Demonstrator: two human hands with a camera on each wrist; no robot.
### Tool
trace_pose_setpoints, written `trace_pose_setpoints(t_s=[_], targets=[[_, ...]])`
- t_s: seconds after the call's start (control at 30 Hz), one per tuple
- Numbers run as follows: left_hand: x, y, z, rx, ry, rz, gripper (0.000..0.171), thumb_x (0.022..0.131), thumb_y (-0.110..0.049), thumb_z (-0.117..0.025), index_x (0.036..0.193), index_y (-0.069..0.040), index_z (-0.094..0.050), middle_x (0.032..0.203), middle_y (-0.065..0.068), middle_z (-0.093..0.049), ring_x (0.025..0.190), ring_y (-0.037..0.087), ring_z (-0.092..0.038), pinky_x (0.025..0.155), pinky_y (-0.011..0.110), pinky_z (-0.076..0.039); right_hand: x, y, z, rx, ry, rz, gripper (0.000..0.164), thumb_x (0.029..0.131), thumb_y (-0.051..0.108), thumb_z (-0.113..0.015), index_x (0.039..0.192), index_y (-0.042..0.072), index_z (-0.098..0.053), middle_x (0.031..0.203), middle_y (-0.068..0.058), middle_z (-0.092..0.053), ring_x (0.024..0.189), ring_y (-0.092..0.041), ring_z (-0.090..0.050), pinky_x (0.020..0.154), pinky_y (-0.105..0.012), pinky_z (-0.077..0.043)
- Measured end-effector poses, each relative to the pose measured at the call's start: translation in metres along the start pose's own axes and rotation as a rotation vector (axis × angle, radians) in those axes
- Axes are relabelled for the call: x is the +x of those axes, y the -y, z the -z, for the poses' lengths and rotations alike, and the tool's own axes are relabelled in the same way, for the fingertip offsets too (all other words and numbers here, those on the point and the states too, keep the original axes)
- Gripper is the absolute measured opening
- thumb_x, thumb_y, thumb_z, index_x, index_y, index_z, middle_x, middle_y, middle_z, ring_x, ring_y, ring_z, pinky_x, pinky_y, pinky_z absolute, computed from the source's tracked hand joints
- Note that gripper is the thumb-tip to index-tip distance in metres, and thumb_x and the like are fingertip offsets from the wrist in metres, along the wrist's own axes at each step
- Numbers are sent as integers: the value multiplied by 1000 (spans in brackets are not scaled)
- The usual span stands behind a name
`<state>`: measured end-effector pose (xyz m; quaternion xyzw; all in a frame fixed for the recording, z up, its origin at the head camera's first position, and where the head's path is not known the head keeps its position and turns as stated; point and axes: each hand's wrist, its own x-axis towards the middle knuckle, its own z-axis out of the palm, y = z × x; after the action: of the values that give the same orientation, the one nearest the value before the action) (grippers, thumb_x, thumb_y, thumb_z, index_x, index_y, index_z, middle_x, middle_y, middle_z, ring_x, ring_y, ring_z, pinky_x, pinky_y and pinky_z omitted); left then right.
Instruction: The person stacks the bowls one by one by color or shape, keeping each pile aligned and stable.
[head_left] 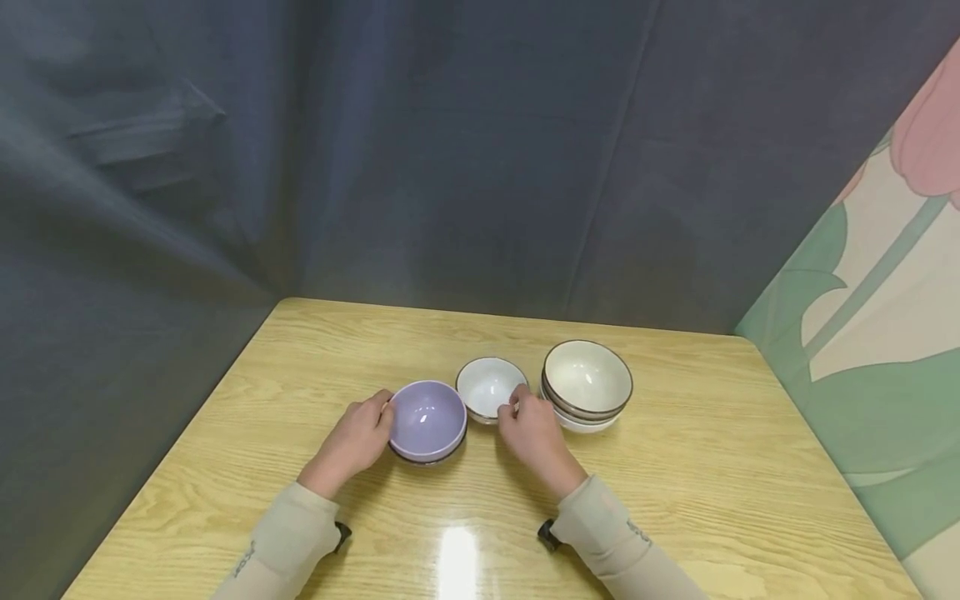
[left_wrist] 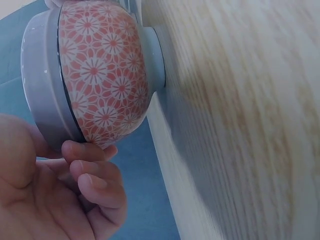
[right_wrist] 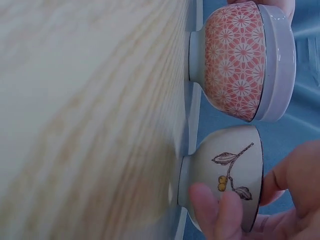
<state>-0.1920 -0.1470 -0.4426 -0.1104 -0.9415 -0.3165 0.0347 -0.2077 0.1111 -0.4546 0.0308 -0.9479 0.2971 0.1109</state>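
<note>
A purple bowl [head_left: 427, 418] sits nested in a red bowl with white flower patterns [left_wrist: 102, 70], which stands on the table. My left hand [head_left: 360, 433] pinches the left side of the purple bowl, its fingertips right at the rim of the patterned bowl below. Just to the right is a small white bowl [head_left: 487, 385] with a dark rim and a branch with yellow berries painted on its side [right_wrist: 227, 165]. My right hand [head_left: 531, 429] grips this bowl at its near right rim, fingers curled along the outer wall.
Right of my right hand stands a stack of cream and white bowls [head_left: 588, 379] with dark rims. All the bowls are on a light wooden table [head_left: 712, 500]. A dark curtain [head_left: 480, 167] hangs behind it, and a flower-patterned panel [head_left: 892, 333] borders the right side.
</note>
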Motion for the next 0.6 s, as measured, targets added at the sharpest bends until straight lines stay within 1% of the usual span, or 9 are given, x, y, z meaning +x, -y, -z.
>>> trace_pose_setpoints(t_s=[0.03,0.1,0.17,0.23,0.3,0.37,0.4,0.5,0.6], targets=[[0,0,0,1,0,3,32,97,-19,-38,114,0,-57,107,21,-65,96,31,-58,80,51,-51,0,0,0,0,5,-10,22,80,16,-50,95,2,-58,68,-14,-59,61,-25,-50,51,-37,-45],[0,0,0,0,3,8,32,97,-19,-38,115,1,-57,107,22,-64,97,31,-57,81,51,-51,1,-1,0,0,21,-32,38,80,17,-50,114,0,-53,75,-19,-63,61,-26,-51,50,-37,-45],[0,0,0,1,6,13,33,97,-19,-38,115,1,-57,108,22,-64,97,31,-57,81,51,-51,1,-1,1,1,38,-53,53,79,16,-48,129,0,-43,82,-24,-65,60,-25,-51,47,-36,-45],[0,0,0,2,11,18,34,98,-19,-37,117,2,-56,109,23,-63,98,32,-57,81,51,-50,1,-1,2,3,63,-73,64,79,17,-48,139,-1,-30,83,-25,-66,56,-23,-52,44,-34,-44],[0,-1,0,2,15,23,35,98,-20,-37,118,2,-55,111,24,-63,99,32,-56,82,52,-50,1,-1,4,6,86,-97,70,80,17,-47,142,-4,-22,79,-24,-65,50,-21,-52,39,-33,-43],[0,-1,0,5,17,25,35,98,-20,-37,118,2,-55,111,24,-63,100,33,-56,83,52,-50,1,-1,5,1,100,-115,72,80,18,-47,141,-7,-19,76,-24,-65,48,-21,-52,38,-34,-44],[0,-1,1,6,18,26,35,98,-20,-37,118,2,-55,111,24,-63,100,33,-56,83,52,-50,1,-1,5,-9,101,-118,71,81,19,-47,141,-9,-20,78,-25,-65,50,-21,-54,41,-35,-46],[0,-2,1,11,14,25,35,98,-19,-37,117,2,-55,111,24,-63,100,34,-56,83,52,-49,-1,-1,5,-35,100,-115,69,84,22,-47,138,-13,-22,91,-33,-64,66,-29,-60,53,-43,-53],[0,-3,1,18,19,32,36,98,-21,-36,118,2,-55,111,23,-63,100,34,-56,84,53,-49,-1,-2,3,-19,98,-119,70,85,21,-47,137,-15,-19,107,-40,-57,85,-35,-59,66,-48,-54]])
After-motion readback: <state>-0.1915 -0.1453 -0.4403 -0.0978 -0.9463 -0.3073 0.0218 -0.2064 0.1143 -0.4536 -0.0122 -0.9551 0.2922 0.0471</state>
